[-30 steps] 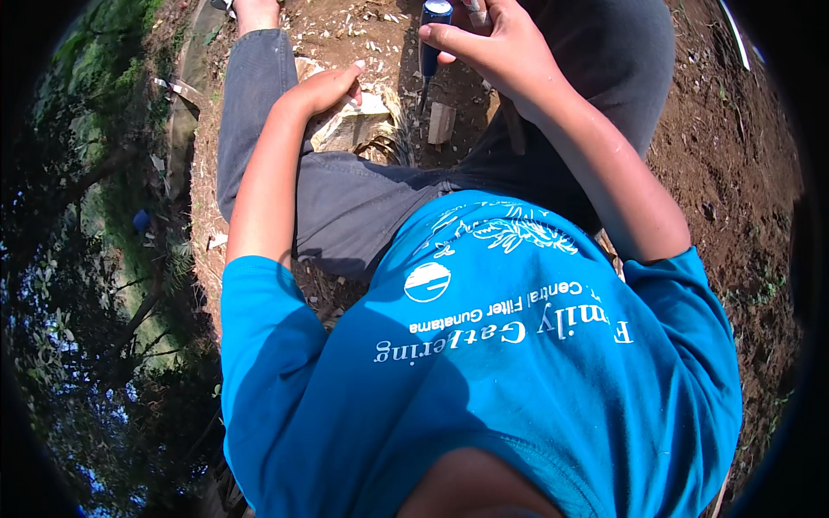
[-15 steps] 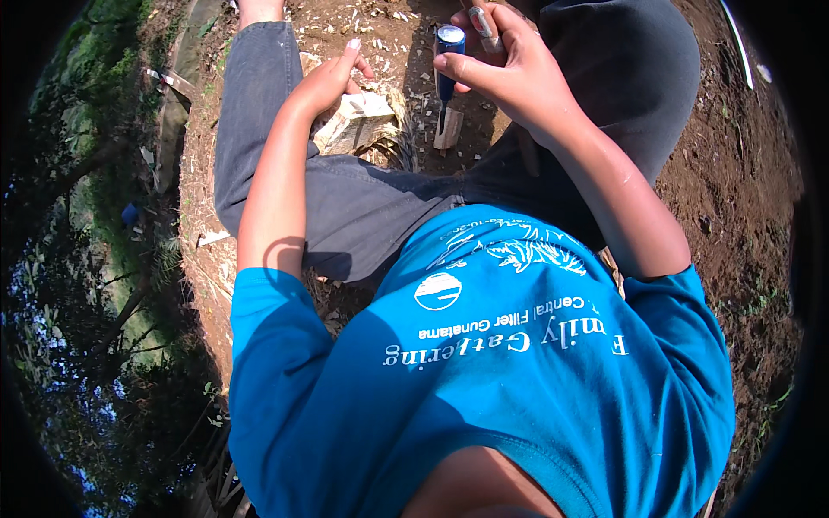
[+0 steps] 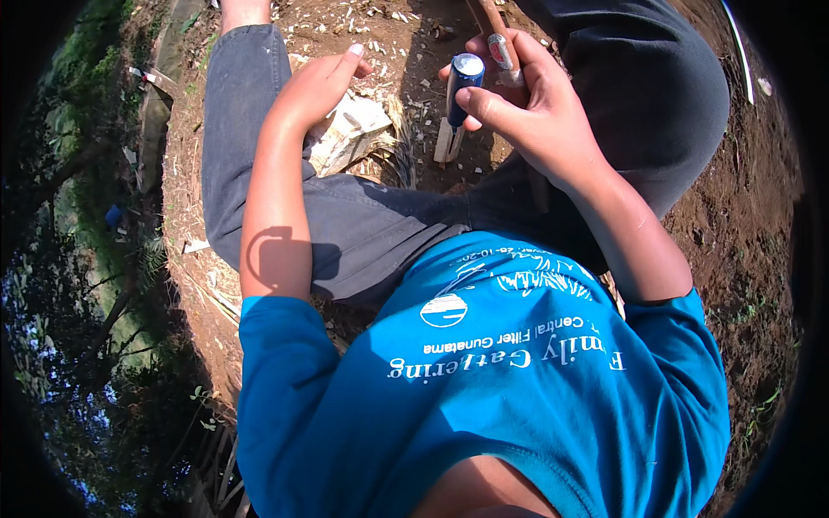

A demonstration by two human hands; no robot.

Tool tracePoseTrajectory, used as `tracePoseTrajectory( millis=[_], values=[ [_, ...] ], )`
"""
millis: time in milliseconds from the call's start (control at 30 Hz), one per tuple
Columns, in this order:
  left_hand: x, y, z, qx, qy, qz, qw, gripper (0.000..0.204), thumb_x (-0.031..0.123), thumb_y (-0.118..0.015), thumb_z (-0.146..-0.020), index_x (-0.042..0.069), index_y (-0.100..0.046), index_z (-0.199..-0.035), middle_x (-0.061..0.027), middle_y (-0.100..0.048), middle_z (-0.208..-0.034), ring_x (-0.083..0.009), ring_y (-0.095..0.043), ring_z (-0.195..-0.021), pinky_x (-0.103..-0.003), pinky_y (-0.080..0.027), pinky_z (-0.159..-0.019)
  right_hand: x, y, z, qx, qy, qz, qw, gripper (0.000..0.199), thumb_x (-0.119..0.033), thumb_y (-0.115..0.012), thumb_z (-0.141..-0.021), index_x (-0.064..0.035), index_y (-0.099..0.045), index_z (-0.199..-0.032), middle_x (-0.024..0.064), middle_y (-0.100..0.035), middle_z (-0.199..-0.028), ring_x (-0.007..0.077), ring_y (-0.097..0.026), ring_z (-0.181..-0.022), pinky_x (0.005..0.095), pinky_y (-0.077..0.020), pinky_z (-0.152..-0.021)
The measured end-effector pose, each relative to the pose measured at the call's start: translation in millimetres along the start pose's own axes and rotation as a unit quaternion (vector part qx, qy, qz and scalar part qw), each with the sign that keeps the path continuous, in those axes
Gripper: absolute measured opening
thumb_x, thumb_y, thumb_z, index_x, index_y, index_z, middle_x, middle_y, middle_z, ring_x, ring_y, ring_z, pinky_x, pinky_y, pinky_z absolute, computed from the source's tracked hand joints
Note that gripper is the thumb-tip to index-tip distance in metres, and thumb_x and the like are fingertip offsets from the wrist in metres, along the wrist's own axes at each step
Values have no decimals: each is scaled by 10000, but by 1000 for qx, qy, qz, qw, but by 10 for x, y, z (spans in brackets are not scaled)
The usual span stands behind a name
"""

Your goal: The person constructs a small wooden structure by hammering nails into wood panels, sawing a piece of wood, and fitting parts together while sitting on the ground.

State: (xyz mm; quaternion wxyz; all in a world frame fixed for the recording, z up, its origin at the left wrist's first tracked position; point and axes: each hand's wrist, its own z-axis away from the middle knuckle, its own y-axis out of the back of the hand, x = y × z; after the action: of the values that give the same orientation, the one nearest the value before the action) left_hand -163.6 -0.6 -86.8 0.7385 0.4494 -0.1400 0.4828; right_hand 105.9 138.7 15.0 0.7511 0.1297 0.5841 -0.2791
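My right hand (image 3: pixel 527 95) is closed around a blue-handled chisel (image 3: pixel 460 99) with a pale, worn end cap, held upright. The same hand also holds a brown wooden handle (image 3: pixel 494 39) bearing a label; its far end runs out of view. Below the chisel's handle is a small piece of wood (image 3: pixel 445 147), and the narrow blade overlaps it; whether they touch I cannot tell. My left hand (image 3: pixel 315 88) hovers over or rests at the edge of a pale, rough-cut wood block (image 3: pixel 350 129), thumb stretched out and the other fingers partly hidden, apparently gripping nothing.
Wood chips (image 3: pixel 371 22) lie scattered over brown soil. My legs in dark trousers (image 3: pixel 246 121) spread around the work area, one knee (image 3: pixel 643 104) bent at the right. Green plants (image 3: pixel 86 173) grow along the left, past a raised edge.
The whole view has shifted slightly. My right hand has tilted a little, with the chisel and wooden handle still in it. My left hand stays beside the pale block.
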Motion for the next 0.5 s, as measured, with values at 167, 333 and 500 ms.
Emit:
tracePoseTrajectory(
  millis=[167,333,500],
  values=[
    [218,-44,-3,-151,145,-135,969,819,697,-259,-1024,75,-775,-891,-144,-649,-711,-284,-673,-818,-405,-502,-814,-38,-71,-7,8,-22,-20,1000,484,-130,-760,-880,3,-525,-1282,66,-626,-1075,113,-643,-933,282,-548,-792],
    [122,-12,23,-108,76,-42,990,864,742,-249,-1008,52,-745,-848,-126,-702,-831,-259,-649,-859,-393,-482,-863,-9,-63,-14,-2,-31,-2,1000,461,-154,-739,-871,-17,-551,-1269,57,-629,-1093,115,-639,-978,290,-549,-832],
    [57,-20,25,-73,79,18,994,866,726,-238,-1025,35,-753,-939,-111,-713,-866,-199,-639,-890,-376,-475,-883,42,-29,-29,-44,-21,41,998,468,-83,-678,-945,-25,-470,-1360,145,-684,-1229,126,-678,-972,287,-579,-856]
  ],
)
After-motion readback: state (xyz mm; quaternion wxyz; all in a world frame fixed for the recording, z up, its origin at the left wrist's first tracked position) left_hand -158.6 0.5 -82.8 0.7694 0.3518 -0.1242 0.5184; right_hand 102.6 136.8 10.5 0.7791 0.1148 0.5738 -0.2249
